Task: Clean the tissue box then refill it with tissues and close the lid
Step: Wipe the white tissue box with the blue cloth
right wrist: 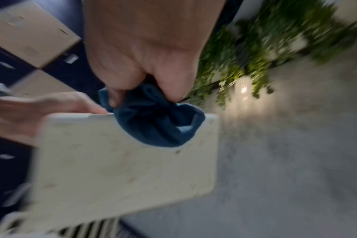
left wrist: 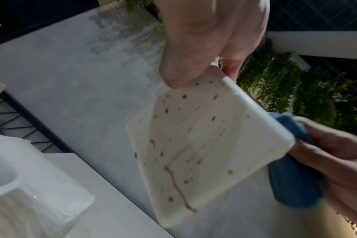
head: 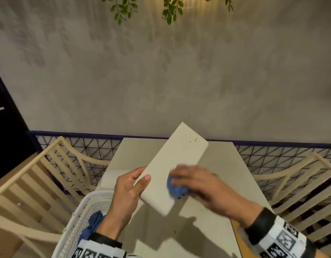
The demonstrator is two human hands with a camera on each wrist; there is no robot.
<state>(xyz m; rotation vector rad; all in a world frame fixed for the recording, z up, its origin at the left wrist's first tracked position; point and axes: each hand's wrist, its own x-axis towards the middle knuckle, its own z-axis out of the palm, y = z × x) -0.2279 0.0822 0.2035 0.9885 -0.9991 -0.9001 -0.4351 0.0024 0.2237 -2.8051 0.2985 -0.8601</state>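
Observation:
A cream tissue box (head: 172, 168) is held tilted above the table, its flat outer face toward me with a few brown specks near the far end. My left hand (head: 135, 181) grips its near left edge, thumb on the face. In the left wrist view the box's open inside (left wrist: 196, 145) carries many brown spots and a streak. My right hand (head: 194, 183) grips a bunched blue cloth (head: 176, 189) and presses it on the box's right edge; it is motion-blurred. The right wrist view has the blue cloth (right wrist: 159, 122) on the box face (right wrist: 120, 170).
A white slatted basket (head: 83, 213) with another blue cloth (head: 94, 223) stands at the table's left. A white wrapped pack (head: 112, 178) lies behind it. Cream chairs (head: 38, 183) flank the pale table (head: 213, 216). A black mesh railing (head: 86, 146) and grey wall lie beyond.

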